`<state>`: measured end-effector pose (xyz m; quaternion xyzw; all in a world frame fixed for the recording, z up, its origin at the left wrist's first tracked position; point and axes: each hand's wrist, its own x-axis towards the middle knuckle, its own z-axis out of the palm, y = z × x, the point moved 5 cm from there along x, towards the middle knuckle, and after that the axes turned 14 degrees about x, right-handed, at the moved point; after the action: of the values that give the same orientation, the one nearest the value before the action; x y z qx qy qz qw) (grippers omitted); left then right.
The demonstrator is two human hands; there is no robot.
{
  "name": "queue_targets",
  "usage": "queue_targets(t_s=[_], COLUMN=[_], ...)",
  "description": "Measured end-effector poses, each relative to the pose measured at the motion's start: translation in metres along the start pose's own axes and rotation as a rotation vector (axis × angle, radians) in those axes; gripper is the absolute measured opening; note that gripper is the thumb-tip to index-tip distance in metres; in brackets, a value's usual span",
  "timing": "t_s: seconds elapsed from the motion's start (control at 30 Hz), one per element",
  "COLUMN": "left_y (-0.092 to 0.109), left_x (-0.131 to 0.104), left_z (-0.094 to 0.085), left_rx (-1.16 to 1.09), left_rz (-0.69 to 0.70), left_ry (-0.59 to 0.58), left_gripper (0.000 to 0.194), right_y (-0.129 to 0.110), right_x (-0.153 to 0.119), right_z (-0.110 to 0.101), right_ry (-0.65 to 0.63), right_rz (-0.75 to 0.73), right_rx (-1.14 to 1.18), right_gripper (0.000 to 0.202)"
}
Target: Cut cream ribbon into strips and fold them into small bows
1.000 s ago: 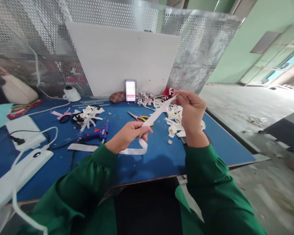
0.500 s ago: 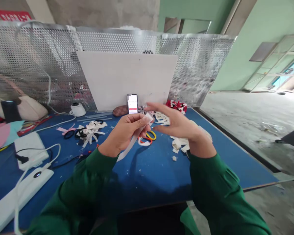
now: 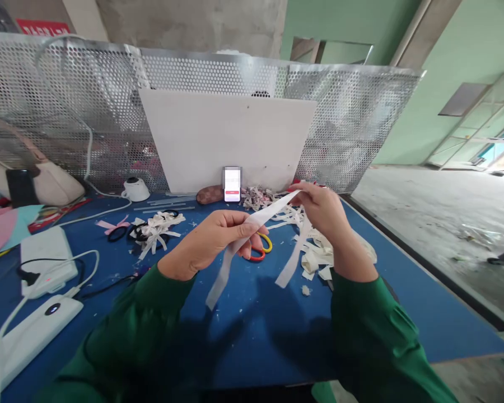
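Between both hands stretches a white fabric ribbon [image 3: 267, 212], with one loose end hanging below each hand. My left hand [image 3: 218, 238] pinches it between thumb and fingers. On the right, my right hand [image 3: 322, 211] is closed on the ribbon's other part, its fingertips partly hidden. Scissors [image 3: 265, 244] with yellow and orange handles lie on the blue table just behind my left fingers, their blades out of sight. A heap of white strips [image 3: 319, 252] lies beneath and beside my right hand.
At the left lie white bows with black hair ties [image 3: 157, 228], a white power strip [image 3: 33, 341] and cables. A lit phone [image 3: 232, 184] leans on a white board [image 3: 227, 134] at the back, beside a brown case [image 3: 210, 194]. Small scraps [image 3: 260, 197] are piled near it.
My right hand, spread and apart from the ribbon before, now grips it and has drawn a length out to the right. My left hand keeps its pinch.
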<state>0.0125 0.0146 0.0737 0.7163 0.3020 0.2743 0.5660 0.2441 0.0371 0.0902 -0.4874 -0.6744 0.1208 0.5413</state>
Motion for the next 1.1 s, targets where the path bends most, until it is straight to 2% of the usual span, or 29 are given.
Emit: queue_targets(t_s=[0.03, 0.13, 0.2, 0.27, 0.33, 0.47, 0.6, 0.73, 0.87, 1.0, 1.1], left_y=[0.001, 0.004, 0.004, 0.003, 0.002, 0.002, 0.009, 0.017, 0.022, 0.024, 0.026], left_x=[0.000, 0.000, 0.000, 0.001, 0.001, -0.002, -0.008, -0.011, -0.013, -0.014, -0.014], left_z=[-0.001, -0.001, 0.000, 0.002, 0.003, 0.005, 0.010, 0.006, -0.006, -0.017, -0.023], left_rx=[-0.005, -0.043, -0.078, -0.109, -0.128, -0.132, -0.117, -0.131, -0.086, -0.026, -0.002], left_rz=[0.002, 0.002, 0.002, 0.016, 0.030, 0.008, -0.004, 0.071, 0.178, 0.222, 0.259], left_ry=[0.022, 0.072, 0.091, 0.100, 0.100, 0.022, -0.084, -0.034, 0.085, 0.184, 0.229], left_gripper=[0.025, 0.026, 0.026, 0.026, 0.026, 0.028, 0.024, 0.024, 0.046, 0.064, 0.071], right_y=[-0.002, -0.028, -0.050, -0.063, -0.063, -0.041, -0.027, -0.027, -0.032, -0.036, -0.041], right_x=[-0.001, -0.012, -0.024, -0.032, -0.032, -0.025, -0.022, -0.022, -0.026, -0.030, -0.034], right_z=[0.001, 0.020, 0.038, 0.053, 0.059, 0.053, 0.049, 0.054, 0.061, 0.066, 0.069], right_ry=[-0.040, -0.228, -0.365, -0.427, -0.360, -0.109, -0.013, -0.077, -0.203, -0.264, -0.294], right_rz=[-0.017, -0.194, -0.325, -0.333, -0.245, -0.024, 0.075, 0.127, 0.128, 0.138, 0.137], right_rx=[-0.056, -0.113, -0.005, 0.146, 0.270, 0.404, 0.503, 0.521, 0.500, 0.522, 0.551], right_gripper=[0.024, 0.053, 0.049, 0.034, 0.028, 0.019, 0.016, 0.016, 0.019, 0.021, 0.018])
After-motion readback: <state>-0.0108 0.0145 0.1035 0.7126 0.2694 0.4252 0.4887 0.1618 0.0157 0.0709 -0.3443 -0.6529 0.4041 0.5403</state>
